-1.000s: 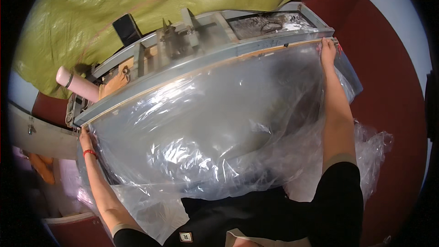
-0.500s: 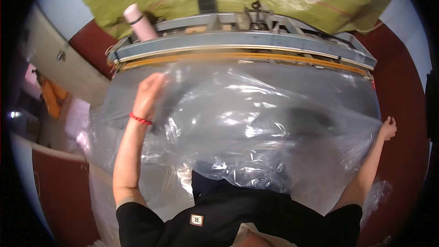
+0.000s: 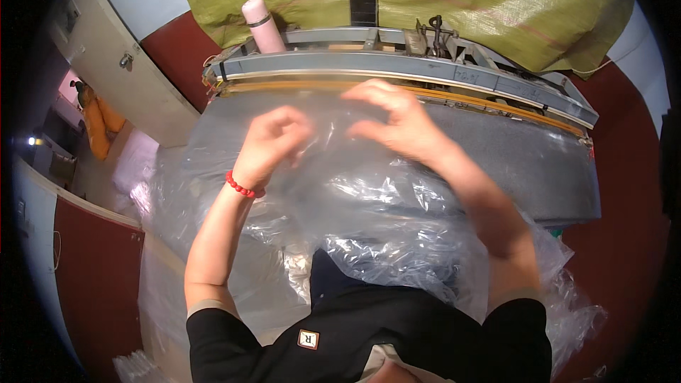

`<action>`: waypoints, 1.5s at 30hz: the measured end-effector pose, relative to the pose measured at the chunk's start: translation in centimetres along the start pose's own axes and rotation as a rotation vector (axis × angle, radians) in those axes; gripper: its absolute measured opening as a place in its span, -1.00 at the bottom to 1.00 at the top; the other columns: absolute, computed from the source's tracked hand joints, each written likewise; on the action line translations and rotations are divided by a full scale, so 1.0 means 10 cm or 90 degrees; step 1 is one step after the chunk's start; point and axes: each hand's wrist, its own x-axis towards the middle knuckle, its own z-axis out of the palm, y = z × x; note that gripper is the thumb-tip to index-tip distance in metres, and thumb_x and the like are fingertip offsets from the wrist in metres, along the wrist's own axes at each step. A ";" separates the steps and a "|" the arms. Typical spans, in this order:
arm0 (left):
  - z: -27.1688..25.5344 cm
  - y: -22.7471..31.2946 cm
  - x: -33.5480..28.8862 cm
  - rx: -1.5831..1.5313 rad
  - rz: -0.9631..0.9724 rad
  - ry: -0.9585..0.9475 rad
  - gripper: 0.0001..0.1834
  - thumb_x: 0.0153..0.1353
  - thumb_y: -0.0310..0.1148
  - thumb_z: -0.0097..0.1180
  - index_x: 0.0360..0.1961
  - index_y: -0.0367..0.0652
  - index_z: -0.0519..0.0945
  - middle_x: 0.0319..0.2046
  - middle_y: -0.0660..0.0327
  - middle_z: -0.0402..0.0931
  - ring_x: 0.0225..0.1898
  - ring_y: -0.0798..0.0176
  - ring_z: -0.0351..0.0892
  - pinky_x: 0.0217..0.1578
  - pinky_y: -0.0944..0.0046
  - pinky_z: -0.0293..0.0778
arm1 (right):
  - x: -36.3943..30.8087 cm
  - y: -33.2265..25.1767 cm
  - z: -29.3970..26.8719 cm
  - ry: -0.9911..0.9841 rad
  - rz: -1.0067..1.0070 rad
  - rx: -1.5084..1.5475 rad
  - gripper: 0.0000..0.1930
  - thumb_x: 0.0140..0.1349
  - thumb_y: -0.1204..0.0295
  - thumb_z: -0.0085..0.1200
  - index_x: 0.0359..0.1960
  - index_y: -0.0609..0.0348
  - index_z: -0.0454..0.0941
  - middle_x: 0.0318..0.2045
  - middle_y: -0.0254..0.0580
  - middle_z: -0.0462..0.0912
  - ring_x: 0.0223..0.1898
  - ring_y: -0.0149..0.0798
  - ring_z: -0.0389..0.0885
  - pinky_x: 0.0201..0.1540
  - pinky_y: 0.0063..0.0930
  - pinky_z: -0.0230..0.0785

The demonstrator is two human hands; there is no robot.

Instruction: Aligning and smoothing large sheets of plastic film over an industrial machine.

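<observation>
On the grey table [image 3: 525, 170], both hands on crumpled clear plastic bag [image 3: 369, 198].

The plastic sheet [image 3: 369, 191] is clear, thin and glossy, crumpled into many shiny folds. It lies spread over the grey bed of the machine [image 3: 525, 163], its far part reaching close to the long metal bar at the bed's far edge. The near part spills over the bed's near edge in a bunched, wrinkled heap and hangs down past both near corners. Near the far edge, towards the left, the film is gathered and lifted slightly.
</observation>
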 end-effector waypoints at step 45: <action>2.90 -0.65 -0.28 -0.339 -0.010 -0.734 -0.83 0.04 -0.40 0.02 -0.35 -0.24 0.52 -0.43 0.24 0.49 -0.38 0.42 0.42 -0.30 0.42 0.33 | -3.51 1.52 -3.09 0.607 0.522 -0.561 -0.75 0.16 0.33 -0.10 -0.50 0.29 0.44 -0.61 -0.30 0.41 -0.49 -0.48 0.30 -0.36 -0.58 0.20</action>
